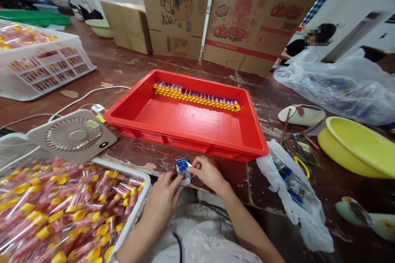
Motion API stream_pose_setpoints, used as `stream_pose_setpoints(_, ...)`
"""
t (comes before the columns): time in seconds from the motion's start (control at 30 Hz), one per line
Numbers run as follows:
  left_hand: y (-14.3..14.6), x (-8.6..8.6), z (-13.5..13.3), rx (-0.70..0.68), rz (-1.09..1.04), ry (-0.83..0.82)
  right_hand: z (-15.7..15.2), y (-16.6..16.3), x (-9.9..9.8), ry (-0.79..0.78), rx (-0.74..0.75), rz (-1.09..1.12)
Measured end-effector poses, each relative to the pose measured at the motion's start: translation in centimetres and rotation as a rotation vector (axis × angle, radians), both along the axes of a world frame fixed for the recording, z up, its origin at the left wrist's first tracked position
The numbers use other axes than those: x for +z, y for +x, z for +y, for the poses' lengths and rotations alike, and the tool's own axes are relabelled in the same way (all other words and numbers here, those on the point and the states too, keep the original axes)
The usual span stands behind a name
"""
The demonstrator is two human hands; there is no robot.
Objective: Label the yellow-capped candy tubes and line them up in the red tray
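Observation:
Close to the table's near edge, a small bunch of blue-and-white printed slips [183, 165] lies between my two hands. My left hand [165, 191] holds its lower part with thumb and fingers. At its right side, my right hand [210, 174] pinches a white corner with thumb and forefinger. Just beyond stands a red tray [185, 139], with rows of small yellow-capped tubes [197, 96] laid along its far side. Left of my left hand, a white crate [146, 181] is full of loose clear tubes [77, 213] with yellow caps and pinkish contents.
A fan [77, 135] with cables stands left of the tray. Rightward are a plastic bag [296, 197] holding blue packets, a yellow basin [354, 148], a phone [305, 148] and a white pouch [302, 115]. Cardboard boxes [243, 16] line the back; a person [296, 47] sits behind.

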State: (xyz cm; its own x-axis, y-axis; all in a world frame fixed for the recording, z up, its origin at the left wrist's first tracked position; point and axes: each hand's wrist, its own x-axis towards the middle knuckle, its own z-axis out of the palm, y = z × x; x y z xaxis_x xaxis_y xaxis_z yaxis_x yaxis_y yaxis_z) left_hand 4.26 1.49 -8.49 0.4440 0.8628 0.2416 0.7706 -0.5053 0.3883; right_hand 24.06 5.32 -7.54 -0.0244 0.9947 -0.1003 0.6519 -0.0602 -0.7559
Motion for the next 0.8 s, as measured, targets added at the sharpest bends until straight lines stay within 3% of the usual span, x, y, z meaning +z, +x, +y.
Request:
stream_pose_setpoints(0.17, 1.0, 1.4, -1.0, 0.028, 0.086, -0.066, -0.2, 0.5, -0.7, 0.049, 0.099, 0.184)
stream_pose_setpoints(0.27, -0.2, 3.1, -0.9, 0.052, 0.133, -0.185, -0.4, 0.9, -0.8, 0.039, 0.138, 0.245)
stream_pose_setpoints(0.33, -2.9, 4.5, -0.7, 0.127, 0.188, -0.254, -0.4, 1.0, -0.7, 0.042, 0.151, 0.251)
stream_pose_setpoints(0.5, -13.0, 6.9, -1.0, 0.395, 0.376, -0.347, -1.0, 0.9, -0.8, -0.039, 0.067, 0.435)
stream_pose_setpoints(0.6, -16.4, 6.5, -1.5, 0.476, 0.452, -0.409, -1.0, 0.8, -0.9, -0.079, -0.033, 0.577)
stream_pose_setpoints(0.8, -17.1, 4.2, -1.9, 0.460, 0.475, -0.439, -1.5, 0.6, 1.0, -0.086, -0.139, 0.665)
